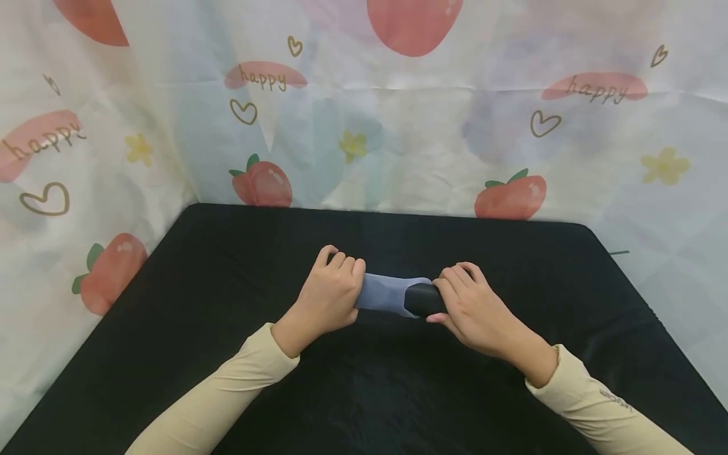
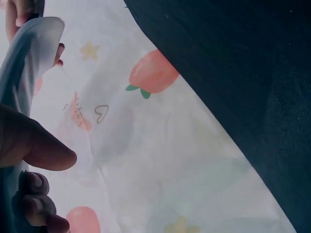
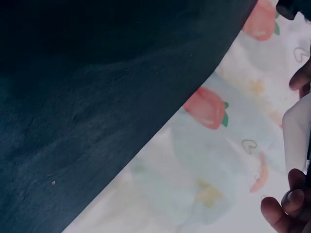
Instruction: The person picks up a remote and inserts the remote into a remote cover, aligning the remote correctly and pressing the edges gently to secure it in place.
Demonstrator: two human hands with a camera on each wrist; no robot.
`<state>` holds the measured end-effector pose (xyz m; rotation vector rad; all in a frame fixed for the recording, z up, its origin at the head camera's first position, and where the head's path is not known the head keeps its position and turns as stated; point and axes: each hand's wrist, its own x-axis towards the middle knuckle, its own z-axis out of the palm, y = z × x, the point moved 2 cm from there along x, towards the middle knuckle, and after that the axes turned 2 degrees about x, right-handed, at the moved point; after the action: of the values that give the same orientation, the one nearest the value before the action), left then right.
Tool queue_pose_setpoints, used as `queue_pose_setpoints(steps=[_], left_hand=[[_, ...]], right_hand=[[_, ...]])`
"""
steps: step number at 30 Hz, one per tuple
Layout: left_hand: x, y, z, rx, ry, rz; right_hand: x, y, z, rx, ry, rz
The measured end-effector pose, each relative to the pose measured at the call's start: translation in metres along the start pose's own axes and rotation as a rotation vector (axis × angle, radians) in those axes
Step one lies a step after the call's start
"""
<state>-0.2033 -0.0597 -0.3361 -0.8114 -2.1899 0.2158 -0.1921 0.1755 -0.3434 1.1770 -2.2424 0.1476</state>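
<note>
Both hands hold one long object above the table, stretched level between them in the head view. Its middle is a smooth blue-grey band or sleeve (image 1: 387, 294), and a black block-like part (image 1: 423, 299) shows at its right end. My left hand (image 1: 332, 291) grips the blue-grey part with curled fingers; a bit of black shows by its index finger. The right hand (image 1: 469, 309) grips the black end, thumb below and fingers over the top. In the left wrist view the blue-grey part (image 2: 46, 41) looks glossy and curved. What kind of object it is I cannot tell.
A black-covered table (image 1: 398, 392) lies beneath both hands. Behind it and on both sides hangs a pale curtain (image 1: 409, 145) printed with fruit, flowers, hearts and the word "happy". The table's far edge meets the curtain.
</note>
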Motion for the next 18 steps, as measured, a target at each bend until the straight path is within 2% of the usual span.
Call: queue_pose_setpoints(steps=[11,18], left_hand=[[0.003,0.011,0.007,-0.038,0.008,0.014],[0.001,0.010,0.008,-0.063,-0.024,0.007]], right_hand=[[0.003,-0.006,0.003,0.024,0.008,0.020],[0.004,-0.009,0.004,0.019,0.002,0.026]])
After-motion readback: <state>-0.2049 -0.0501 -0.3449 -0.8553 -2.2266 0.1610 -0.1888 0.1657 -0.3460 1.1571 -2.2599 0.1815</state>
